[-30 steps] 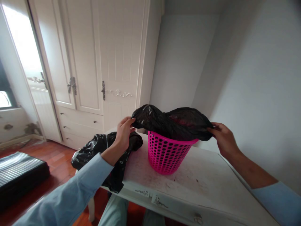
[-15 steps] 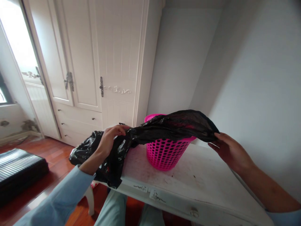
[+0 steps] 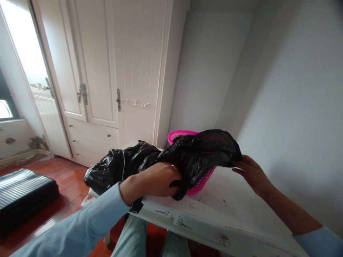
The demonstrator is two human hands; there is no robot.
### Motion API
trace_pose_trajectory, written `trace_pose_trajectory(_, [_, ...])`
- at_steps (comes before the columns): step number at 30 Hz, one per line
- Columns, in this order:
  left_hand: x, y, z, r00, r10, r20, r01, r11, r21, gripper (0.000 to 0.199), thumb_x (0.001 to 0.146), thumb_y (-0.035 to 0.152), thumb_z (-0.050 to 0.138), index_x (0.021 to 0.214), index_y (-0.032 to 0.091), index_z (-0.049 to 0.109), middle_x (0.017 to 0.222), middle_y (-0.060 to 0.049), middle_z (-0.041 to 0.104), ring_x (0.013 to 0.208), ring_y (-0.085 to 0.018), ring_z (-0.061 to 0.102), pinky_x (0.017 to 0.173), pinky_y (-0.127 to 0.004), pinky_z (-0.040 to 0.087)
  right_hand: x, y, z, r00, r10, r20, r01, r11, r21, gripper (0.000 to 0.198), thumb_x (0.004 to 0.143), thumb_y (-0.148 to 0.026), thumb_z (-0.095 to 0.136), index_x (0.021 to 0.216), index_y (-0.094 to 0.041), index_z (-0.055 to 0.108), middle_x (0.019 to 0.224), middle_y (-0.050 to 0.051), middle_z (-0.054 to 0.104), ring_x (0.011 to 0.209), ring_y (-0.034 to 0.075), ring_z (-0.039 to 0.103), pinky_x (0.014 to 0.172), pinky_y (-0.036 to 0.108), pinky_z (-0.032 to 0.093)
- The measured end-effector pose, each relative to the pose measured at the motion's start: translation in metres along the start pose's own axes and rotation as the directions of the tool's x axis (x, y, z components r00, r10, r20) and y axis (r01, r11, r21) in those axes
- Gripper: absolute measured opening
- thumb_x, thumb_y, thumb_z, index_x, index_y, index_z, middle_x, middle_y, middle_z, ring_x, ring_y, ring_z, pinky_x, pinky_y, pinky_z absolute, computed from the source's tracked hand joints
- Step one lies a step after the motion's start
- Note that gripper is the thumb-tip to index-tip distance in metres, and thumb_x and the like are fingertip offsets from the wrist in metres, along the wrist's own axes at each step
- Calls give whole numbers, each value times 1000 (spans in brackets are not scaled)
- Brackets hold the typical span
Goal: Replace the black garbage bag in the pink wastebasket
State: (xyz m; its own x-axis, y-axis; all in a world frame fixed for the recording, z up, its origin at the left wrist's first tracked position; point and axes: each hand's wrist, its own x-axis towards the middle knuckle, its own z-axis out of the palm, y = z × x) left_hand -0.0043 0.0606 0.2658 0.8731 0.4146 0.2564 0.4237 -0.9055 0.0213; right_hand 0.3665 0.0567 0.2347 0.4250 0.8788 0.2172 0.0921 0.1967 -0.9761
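A black plastic garbage bag (image 3: 209, 146) stretches between my hands, its mouth partly spread at the right. My right hand (image 3: 253, 173) pinches the bag's far right edge. My left hand (image 3: 158, 178) is closed on the near edge of the bag, with some fingertips hidden in the folds. Behind the film stands a pink perforated plastic basket (image 3: 183, 133), upright on a white table (image 3: 225, 200); the bag covers most of its front and part of its rim. The rest of the bag lies crumpled over the table's left end.
A white wardrobe (image 3: 136, 71) with drawers stands behind to the left. A grey wall (image 3: 289, 107) rises along the right. On the red wooden floor (image 3: 61, 178), a dark ridged case (image 3: 26, 196) lies at the left. My legs are under the table's front edge.
My left hand has moved right and lower, taking the bag's near edge and pulling it down in front of the basket. My right hand has shifted slightly left, still on its edge.
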Motion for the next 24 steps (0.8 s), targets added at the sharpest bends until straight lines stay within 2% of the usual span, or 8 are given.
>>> trace_pose_trajectory(2, [2,1,17,992,-34,120,27,998,59,17,83,28,72,95,18,78,93,-11,79,86,-30,75,74,-38,57,-2,22,-3,994,102,35,-100,994,-45,28,63,-32,87,86,-24,72,84,3,76,76,18,71,62,27,58])
trace_pose_trajectory(4, [5,2,24,991,-41,125,35,998,54,18,83,26,70,95,17,79,94,-13,79,85,-31,75,70,-39,56,-6,39,-4,983,171,63,-169,985,-44,25,66,-32,87,84,-22,72,80,4,75,70,18,70,60,28,56])
trace_pose_trajectory(7, [9,3,16,996,-75,-52,72,996,-48,21,85,16,58,93,20,78,97,-8,80,88,-27,75,74,-37,57,-11,47,-5,967,231,103,-231,973,-14,26,65,-35,90,79,-22,72,76,3,74,66,17,69,58,28,55])
trace_pose_trajectory(9, [10,1,5,954,-122,-272,99,990,-100,28,87,12,53,98,21,76,100,-6,79,92,-24,74,81,-36,57,-11,43,-5,961,234,145,-229,972,-47,30,64,-37,92,82,-23,73,81,3,75,69,18,69,59,29,56])
trace_pose_trajectory(12, [11,-5,-9,793,-173,-584,144,985,-97,30,91,14,49,110,19,71,105,-8,76,98,-23,71,92,-39,57,-9,29,-3,984,97,149,-86,993,-78,46,61,-38,94,101,-26,74,98,4,77,90,22,71,72,32,59])
trace_pose_trajectory(14, [12,-10,-14,715,-199,-670,202,976,-75,28,93,19,51,116,19,68,111,-10,73,105,-25,68,97,-43,55,-7,18,-3,992,-49,116,57,996,-64,62,57,-37,95,113,-28,70,109,3,77,104,26,70,84,35,60])
trace_pose_trajectory(19, [20,-26,-5,698,-406,-590,303,914,-270,43,94,43,60,131,22,59,128,-12,66,123,-30,62,108,-48,49,-14,-14,-6,930,-349,118,364,919,-150,89,55,-46,95,135,-35,59,141,5,62,124,29,61,97,41,58])
trace_pose_trajectory(24, [40,-33,20,680,-572,-459,330,798,-505,56,92,58,56,133,20,55,143,-17,55,132,-34,55,114,-54,42,-17,-41,2,793,-575,200,608,735,-299,44,78,-46,80,118,-32,70,136,6,64,130,30,57,112,49,46])
